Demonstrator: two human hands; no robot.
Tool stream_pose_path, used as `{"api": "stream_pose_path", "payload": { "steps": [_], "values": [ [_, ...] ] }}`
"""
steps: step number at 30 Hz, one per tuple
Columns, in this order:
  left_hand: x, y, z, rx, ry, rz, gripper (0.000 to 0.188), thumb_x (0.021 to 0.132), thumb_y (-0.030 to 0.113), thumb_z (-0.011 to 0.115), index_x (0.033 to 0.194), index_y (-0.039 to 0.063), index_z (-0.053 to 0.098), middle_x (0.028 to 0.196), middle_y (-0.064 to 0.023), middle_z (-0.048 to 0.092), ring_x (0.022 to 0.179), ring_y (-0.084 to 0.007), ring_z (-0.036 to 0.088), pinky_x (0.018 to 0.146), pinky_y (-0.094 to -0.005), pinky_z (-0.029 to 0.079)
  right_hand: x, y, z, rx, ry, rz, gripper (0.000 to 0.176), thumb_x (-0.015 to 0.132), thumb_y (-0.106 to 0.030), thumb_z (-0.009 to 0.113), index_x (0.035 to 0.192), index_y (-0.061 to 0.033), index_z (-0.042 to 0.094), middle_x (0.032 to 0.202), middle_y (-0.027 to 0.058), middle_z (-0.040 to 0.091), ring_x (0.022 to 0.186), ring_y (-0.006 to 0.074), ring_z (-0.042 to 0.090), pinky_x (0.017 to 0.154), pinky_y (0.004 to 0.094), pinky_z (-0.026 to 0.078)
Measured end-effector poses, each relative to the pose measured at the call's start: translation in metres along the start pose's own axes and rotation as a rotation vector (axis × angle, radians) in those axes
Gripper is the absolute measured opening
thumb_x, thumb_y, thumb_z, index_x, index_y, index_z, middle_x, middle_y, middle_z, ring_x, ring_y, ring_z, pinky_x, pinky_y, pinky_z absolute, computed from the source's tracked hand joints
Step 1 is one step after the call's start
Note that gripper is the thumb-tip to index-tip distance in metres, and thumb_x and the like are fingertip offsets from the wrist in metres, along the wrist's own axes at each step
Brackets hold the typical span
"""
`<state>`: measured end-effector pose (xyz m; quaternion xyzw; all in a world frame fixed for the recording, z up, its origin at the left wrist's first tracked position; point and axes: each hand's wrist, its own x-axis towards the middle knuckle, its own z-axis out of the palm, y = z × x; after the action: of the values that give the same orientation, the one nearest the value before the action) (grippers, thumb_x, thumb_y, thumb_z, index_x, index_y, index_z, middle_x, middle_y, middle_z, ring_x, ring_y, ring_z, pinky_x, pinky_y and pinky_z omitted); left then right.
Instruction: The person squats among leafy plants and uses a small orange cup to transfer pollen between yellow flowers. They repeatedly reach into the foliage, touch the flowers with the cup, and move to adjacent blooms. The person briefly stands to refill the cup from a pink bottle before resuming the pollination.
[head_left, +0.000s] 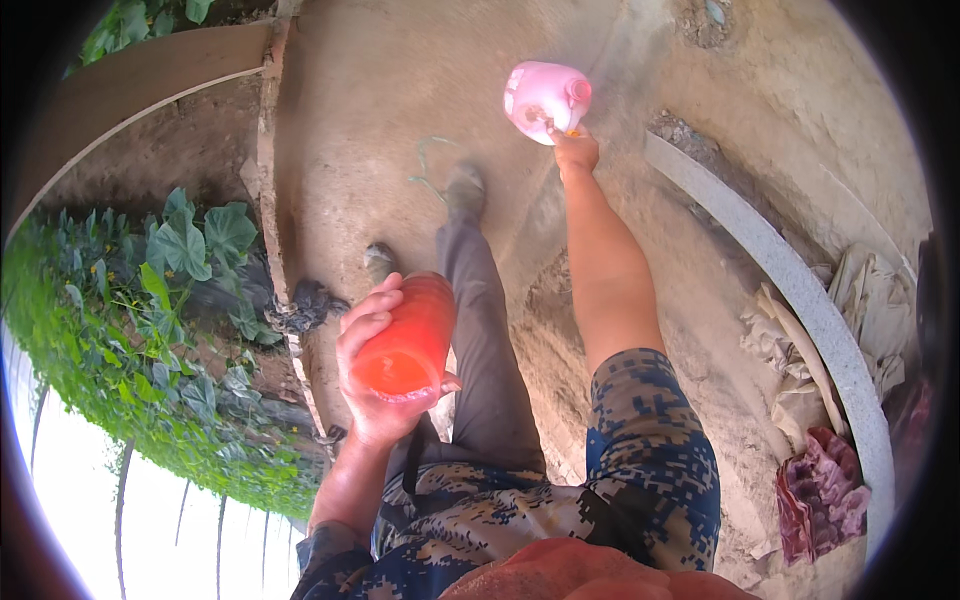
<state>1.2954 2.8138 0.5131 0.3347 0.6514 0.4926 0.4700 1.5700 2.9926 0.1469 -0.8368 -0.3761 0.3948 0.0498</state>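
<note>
My left hand (375, 360) is wrapped around a clear bottle or jar of bright red liquid (409, 337), held tilted in front of my legs, with some froth along its lower rim. My right hand (576, 150) reaches far out with the arm extended and grips a pink plastic jug (547, 97) near an orange part. The jug is held tilted over the dirt floor, its round neck facing right. The two containers are well apart.
Leafy vine plants (180, 240) grow at the left behind a narrow raised edge (271, 150) with a dark knotted bundle (304, 306). A thin green cord (421, 161) lies by my boot. A curved grey beam (795, 270), pale crumpled sheeting (862, 315) and a reddish crumpled sack (821, 495) are at the right.
</note>
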Motion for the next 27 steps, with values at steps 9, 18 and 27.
{"api": "stream_pose_path", "payload": {
  "steps": [9,18,27],
  "values": [
    [0.004,-0.002,-0.009,0.048,0.025,0.012,0.098,0.064,0.044,0.098,0.138,0.011,0.043,0.136,-0.0185,0.055,0.134,-0.0430,0.051,0.112,-0.0588,0.042,0.001,-0.065,-0.024,-0.259,0.320,-0.194,0.068,0.073,-0.044,0.088,0.128,-0.0102,0.068,0.116,0.0183,0.073,0.107,0.0377,0.070,0.091,0.0460,0.055],
    [0.002,-0.028,-0.021,-0.023,0.097,0.038,0.092,0.061,0.026,0.100,0.134,0.008,0.048,0.136,-0.0204,0.054,0.134,-0.0429,0.051,0.112,-0.0583,0.042,0.050,-0.064,0.011,-0.535,0.192,-0.305,0.075,0.079,-0.055,0.083,0.128,-0.0042,0.059,0.125,0.0175,0.067,0.114,0.0362,0.067,0.092,0.0460,0.055],
    [-0.004,-0.018,-0.040,-0.017,0.081,-0.023,0.088,0.063,0.019,0.100,0.135,0.008,0.050,0.140,-0.0160,0.053,0.138,-0.0398,0.047,0.111,-0.0536,0.042,0.029,-0.078,0.001,-0.609,0.148,-0.342,0.058,0.095,-0.051,0.058,0.139,-0.0141,0.061,0.134,0.0179,0.065,0.121,0.0390,0.062,0.099,0.0497,0.050]
  ]
}}
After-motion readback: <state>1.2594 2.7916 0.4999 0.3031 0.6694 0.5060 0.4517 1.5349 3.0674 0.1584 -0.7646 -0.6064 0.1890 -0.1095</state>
